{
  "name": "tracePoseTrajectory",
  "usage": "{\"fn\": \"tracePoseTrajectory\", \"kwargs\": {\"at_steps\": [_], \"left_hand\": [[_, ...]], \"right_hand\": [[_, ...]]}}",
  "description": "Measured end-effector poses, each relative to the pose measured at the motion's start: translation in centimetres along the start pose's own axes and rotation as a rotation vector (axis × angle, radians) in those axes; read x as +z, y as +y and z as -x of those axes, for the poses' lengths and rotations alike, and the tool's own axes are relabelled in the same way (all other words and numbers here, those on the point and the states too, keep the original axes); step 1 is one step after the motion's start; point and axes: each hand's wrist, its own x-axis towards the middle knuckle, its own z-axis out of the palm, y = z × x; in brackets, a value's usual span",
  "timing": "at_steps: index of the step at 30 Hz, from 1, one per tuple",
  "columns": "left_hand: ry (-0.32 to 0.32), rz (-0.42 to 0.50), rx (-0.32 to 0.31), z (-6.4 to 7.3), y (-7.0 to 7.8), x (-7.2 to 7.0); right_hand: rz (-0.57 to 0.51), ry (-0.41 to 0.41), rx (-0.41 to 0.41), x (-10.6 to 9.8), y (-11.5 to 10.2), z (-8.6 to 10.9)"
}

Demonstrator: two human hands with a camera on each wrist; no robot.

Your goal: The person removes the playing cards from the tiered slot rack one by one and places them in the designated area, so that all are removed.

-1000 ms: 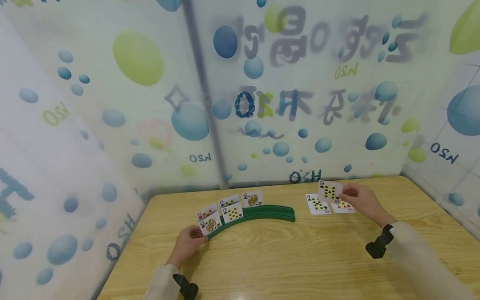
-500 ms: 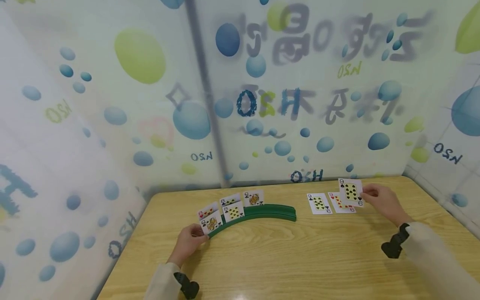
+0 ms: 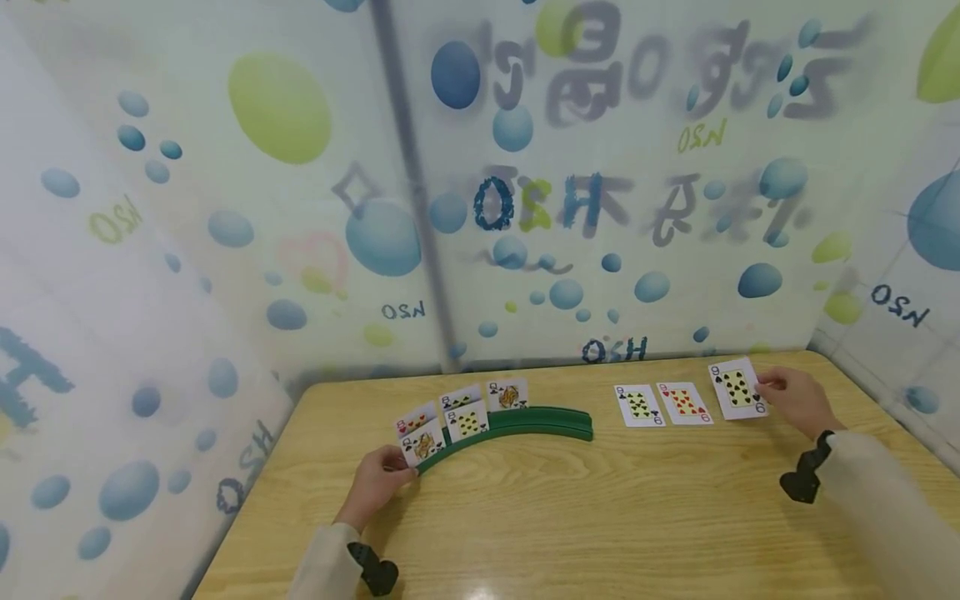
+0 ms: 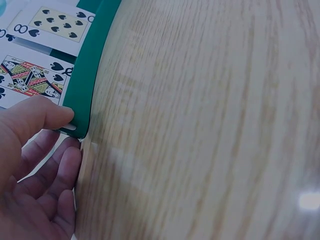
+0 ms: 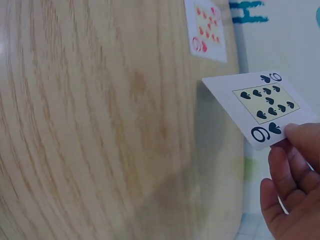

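My right hand (image 3: pixel 798 398) pinches a nine of spades (image 5: pixel 267 104) by its edge, between thumb and fingers. In the right wrist view the card tilts over the table near its far edge, casting a shadow. Left of it lie a nine of hearts (image 3: pixel 685 403) and a black nine (image 3: pixel 639 406), face up. My left hand (image 3: pixel 375 483) grips the near left end of a curved green card holder (image 4: pixel 89 82), thumb on top and fingers curled below. A queen of spades (image 4: pixel 32 80) and an eight of spades (image 4: pixel 59 23) stand in the holder's front row.
Behind them in the holder stand a red eight (image 3: pixel 415 419), a black eight (image 3: pixel 459 398) and a queen (image 3: pixel 507 395). The holder's right part shows bare green grooves. A patterned curtain (image 3: pixel 525 317) rises along the back edge of the wooden table (image 3: pixel 585 517).
My right hand has carried the nine of spades rightward, off the other two nines, and lower, to the right of the nine of hearts. My left hand stays on the holder's end.
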Motion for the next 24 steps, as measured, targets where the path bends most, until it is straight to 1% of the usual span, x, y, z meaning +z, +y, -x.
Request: {"fn": "tracePoseTrajectory", "kwargs": {"at_steps": [3, 7, 10, 13, 17, 21, 24], "left_hand": [[0.002, -0.004, -0.007, 0.0, 0.1, 0.0], [-0.002, -0.006, -0.01, -0.1, 0.1, 0.0], [-0.005, -0.013, -0.015, -0.1, 0.2, 0.0], [-0.006, -0.013, -0.018, -0.2, 0.2, 0.0], [-0.007, -0.003, -0.015, -0.1, 0.3, 0.0], [-0.004, 0.007, -0.015, 0.0, 0.4, 0.0], [-0.002, 0.008, -0.016, 0.2, 0.4, 0.0]], "right_hand": [[-0.01, -0.021, 0.041, 0.4, 1.1, -0.3], [-0.03, -0.038, 0.131, 1.2, 2.0, -0.7], [-0.037, -0.029, 0.183, 1.9, 2.5, -1.0], [-0.03, -0.002, 0.203, 2.5, 2.7, -1.3], [0.007, 0.032, 0.218, 2.9, 2.7, -1.3], [0.026, 0.043, 0.231, 3.2, 2.8, -1.2], [0.019, 0.048, 0.248, 3.6, 3.2, -1.3]]}}
